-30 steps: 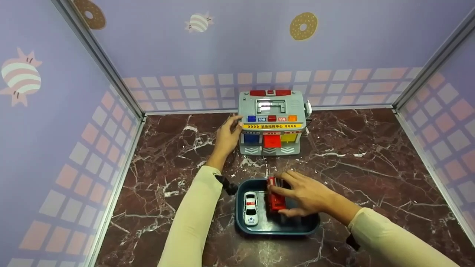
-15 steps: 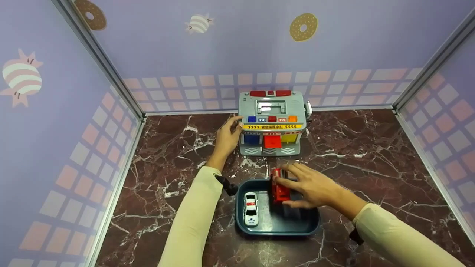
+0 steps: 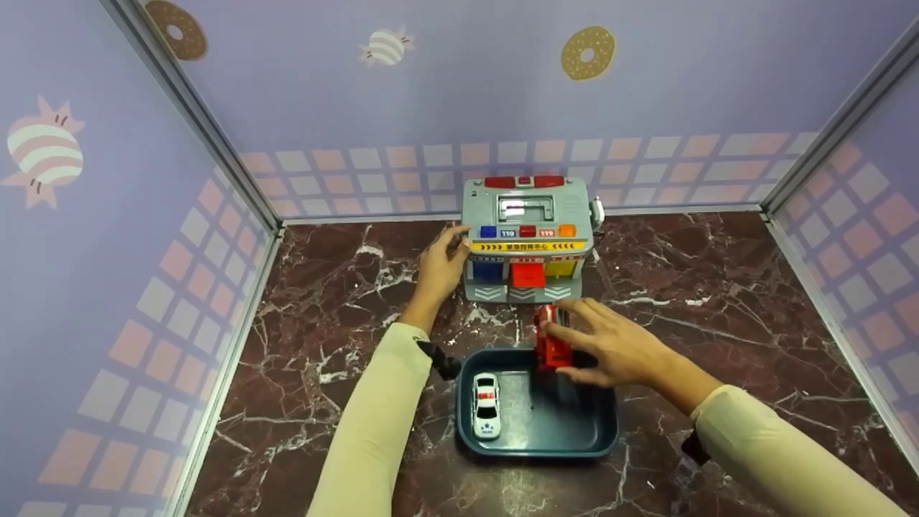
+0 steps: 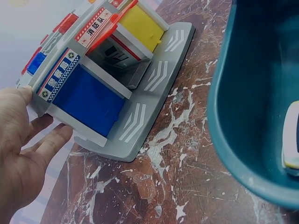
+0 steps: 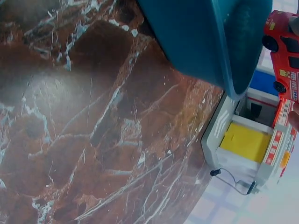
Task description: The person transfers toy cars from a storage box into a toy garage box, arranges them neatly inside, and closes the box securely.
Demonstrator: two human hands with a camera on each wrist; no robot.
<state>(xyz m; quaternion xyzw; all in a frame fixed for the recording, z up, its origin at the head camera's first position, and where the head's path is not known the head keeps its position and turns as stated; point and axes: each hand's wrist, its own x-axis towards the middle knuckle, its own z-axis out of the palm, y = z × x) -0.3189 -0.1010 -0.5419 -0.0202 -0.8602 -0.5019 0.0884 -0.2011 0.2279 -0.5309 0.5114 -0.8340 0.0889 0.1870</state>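
Thumb and fingers of my left hand (image 3: 441, 269) rest against the left side of a grey toy emergency station (image 3: 528, 208) at the back. Its red middle door (image 3: 528, 275) is raised, exposing the bay; the blue door (image 4: 88, 100) and yellow door (image 5: 245, 142) are down. My right hand (image 3: 617, 345) holds a red toy fire truck (image 3: 554, 348) by its sides, over the back edge of a dark teal tray (image 3: 467, 441). Inside the tray's left part lies a white toy police car (image 3: 487, 406). The truck overlaps the tray rim in the head view.
A marbled dark red tabletop (image 3: 323, 309) carries everything. Purple patterned walls (image 3: 488, 100) enclose it at the back and both sides, with the station close to the back wall. A white part (image 3: 596, 212) juts from the station's right side.
My right hand has lifted the red fire truck from the tray and moved it back and slightly right, closer to the station. My left hand and the police car have stayed in place.
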